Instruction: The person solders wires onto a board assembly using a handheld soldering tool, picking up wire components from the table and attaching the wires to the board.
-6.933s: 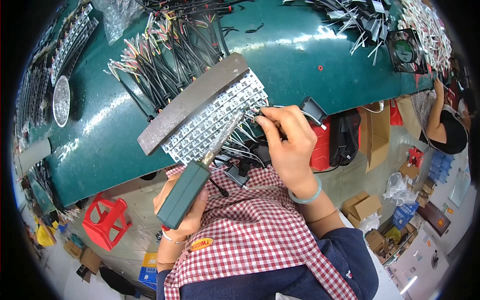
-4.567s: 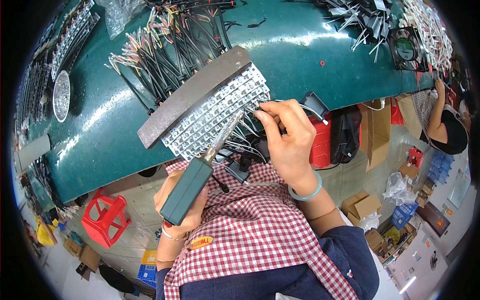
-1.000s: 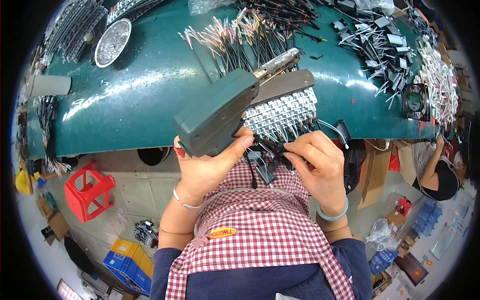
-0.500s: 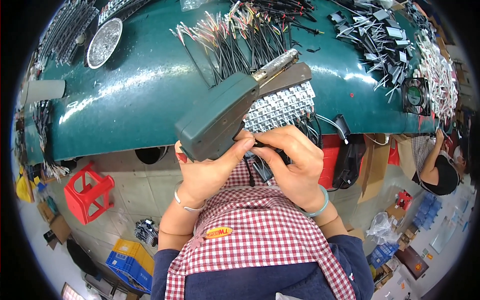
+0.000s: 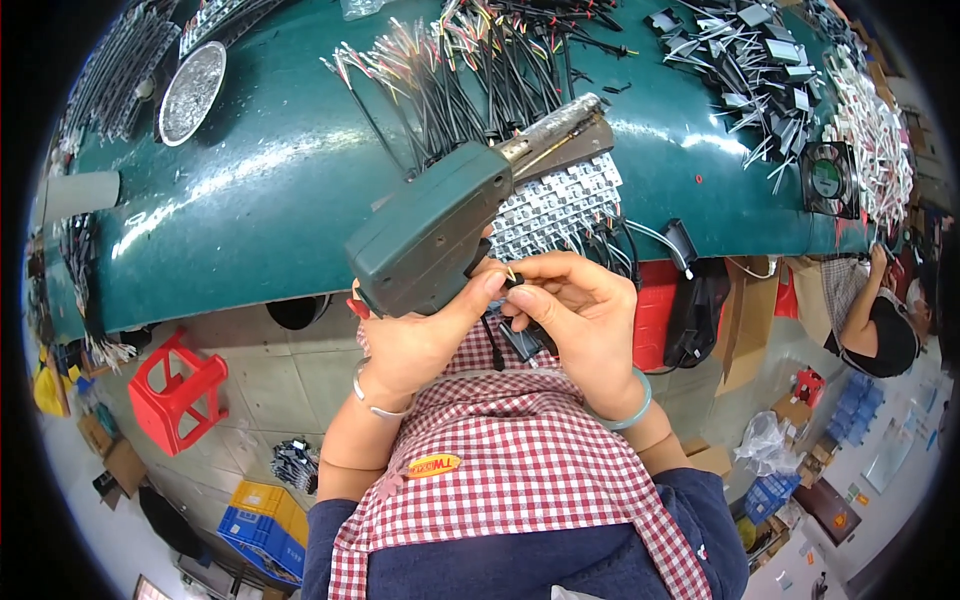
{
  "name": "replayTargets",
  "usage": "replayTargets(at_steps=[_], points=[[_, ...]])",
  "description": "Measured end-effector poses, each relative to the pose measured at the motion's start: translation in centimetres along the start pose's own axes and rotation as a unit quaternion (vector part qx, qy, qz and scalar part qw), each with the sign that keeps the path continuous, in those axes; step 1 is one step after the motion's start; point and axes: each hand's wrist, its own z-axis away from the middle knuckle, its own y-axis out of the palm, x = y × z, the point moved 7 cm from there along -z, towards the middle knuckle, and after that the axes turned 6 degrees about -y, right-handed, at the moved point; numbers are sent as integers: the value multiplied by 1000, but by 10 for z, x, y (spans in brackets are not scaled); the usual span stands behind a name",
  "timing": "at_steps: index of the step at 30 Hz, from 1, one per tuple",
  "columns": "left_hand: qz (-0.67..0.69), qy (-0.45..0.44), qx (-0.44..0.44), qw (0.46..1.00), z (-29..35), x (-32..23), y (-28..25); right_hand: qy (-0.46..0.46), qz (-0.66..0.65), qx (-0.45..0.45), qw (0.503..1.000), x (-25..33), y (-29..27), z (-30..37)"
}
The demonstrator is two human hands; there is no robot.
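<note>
My left hand point(image 5: 425, 335) is wrapped around the grip of a dark green soldering gun point(image 5: 430, 230). Its metal barrel points up and to the right, above the table. With thumb and fingers pinched, my right hand point(image 5: 585, 305) grips a black cable point(image 5: 515, 281) whose thin yellowish wire end shows between both hands. The left thumb and fingertip come close to that wire end; whether they touch it I cannot tell. Beneath the barrel lies a panel of small white circuit boards point(image 5: 555, 212), with black cables at its right edge. A small black box point(image 5: 520, 340) hangs below my hands.
Bundles of black cables point(image 5: 470, 90) with stripped ends lie behind the gun on the green table point(image 5: 250, 190). Farther off are a silvery bowl point(image 5: 192, 95), a heap of black boxes with white wires point(image 5: 745, 75) and a fan point(image 5: 830, 180). A red stool point(image 5: 178, 390) stands left; a co-worker point(image 5: 875, 325) sits right.
The pinched cable end has turned up a little, so its yellowish wire now shows between my fingers. My right hand and the soldering gun have shifted slightly left.
</note>
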Motion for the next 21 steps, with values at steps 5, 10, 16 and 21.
replayTargets(at_steps=[5,10,16,21], points=[[-1,8,-38,999,-2,-3,6,-55,86,-35,994,5,-5,1],[-35,21,-6,999,-3,2,11,-104,184,-77,974,12,-13,7],[-41,-5,-27,999,1,9,15,-225,248,-85,938,21,-16,8],[-95,30,-20,995,1,10,19,-286,348,-77,889,34,-17,12]])
